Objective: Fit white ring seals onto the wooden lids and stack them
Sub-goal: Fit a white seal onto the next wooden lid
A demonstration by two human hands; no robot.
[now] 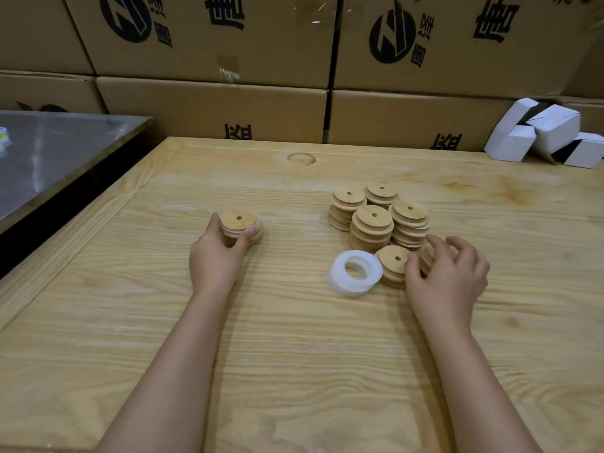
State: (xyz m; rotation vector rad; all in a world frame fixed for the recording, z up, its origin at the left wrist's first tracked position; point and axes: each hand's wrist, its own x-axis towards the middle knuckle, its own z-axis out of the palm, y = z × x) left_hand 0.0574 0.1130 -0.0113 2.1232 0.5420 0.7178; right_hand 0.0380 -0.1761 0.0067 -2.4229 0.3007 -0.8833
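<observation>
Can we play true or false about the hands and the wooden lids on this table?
The left hand grips a small stack of lids. True.
The white rings lie on the floor. False: they lie on the table.
Top lids of the tall lid stacks have a centre hole. True.
The right hand holds scissors. False: its fingers touch loose lids beside the rings.

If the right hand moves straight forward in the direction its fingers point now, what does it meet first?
Most likely the short lid stack right under its fingertips. The right hand may already touch it, but depth is unclear. The taller lid stacks stand just behind.
</observation>
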